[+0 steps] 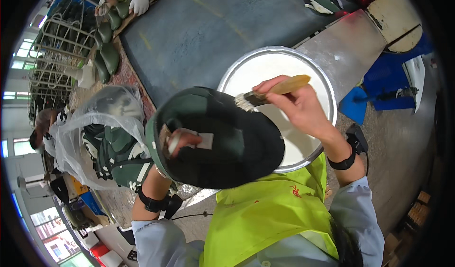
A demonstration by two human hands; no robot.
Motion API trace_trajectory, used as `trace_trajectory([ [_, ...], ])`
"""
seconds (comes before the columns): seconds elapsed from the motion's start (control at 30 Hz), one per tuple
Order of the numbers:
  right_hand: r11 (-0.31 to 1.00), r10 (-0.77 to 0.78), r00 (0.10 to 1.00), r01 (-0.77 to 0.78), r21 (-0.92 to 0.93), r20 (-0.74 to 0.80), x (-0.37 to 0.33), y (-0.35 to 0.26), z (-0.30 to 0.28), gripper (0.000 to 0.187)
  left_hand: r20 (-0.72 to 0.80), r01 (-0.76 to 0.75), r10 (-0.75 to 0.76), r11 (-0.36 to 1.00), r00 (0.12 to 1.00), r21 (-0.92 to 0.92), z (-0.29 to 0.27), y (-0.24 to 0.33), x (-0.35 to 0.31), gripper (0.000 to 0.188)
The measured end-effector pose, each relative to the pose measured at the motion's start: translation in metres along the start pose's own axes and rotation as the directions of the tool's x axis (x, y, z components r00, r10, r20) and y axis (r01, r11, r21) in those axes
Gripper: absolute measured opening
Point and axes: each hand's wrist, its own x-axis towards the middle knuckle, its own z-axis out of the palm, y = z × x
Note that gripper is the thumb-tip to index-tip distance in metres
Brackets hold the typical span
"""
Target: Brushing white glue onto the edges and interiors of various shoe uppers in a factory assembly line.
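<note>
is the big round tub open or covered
Open: no lid on the tub; white contents show beneath the right hand.

Open ahead, obstructed left

Passage exists over the grey tabletop [185,44] beyond the bucket [331,98]. A plastic bag [78,139] obstructs the left. The dark green piece [222,160] masks the bucket's left rim; the right hand [301,108] blocks above its opening.

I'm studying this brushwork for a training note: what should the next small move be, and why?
Probably a light stroke of the brush with a yellow-brown handle along the near edge of the dark green, hollow, curved piece: the right hand has its whitish bristles at that edge, while the left hand holds the piece.
</note>
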Motion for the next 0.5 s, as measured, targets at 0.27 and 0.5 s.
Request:
trace_trajectory([
  [0.27, 0.951, -0.255, 0.966, 0.245, -0.186, -0.030, 0.001, -0.022, -0.002, 0.013, 0.166, -0.032, 0.021, 0.997, 0.986, 0.064, 0.007, 0.042, 0.025, 0.023],
  [0.5, 0.960, 0.031, 0.986, -0.075, -0.269, -0.163, -0.044, 0.010, -0.017, 0.013, -0.144, 0.346, -0.379, 0.914, 0.914, -0.209, -0.005, 0.046, 0.016, 0.032],
])
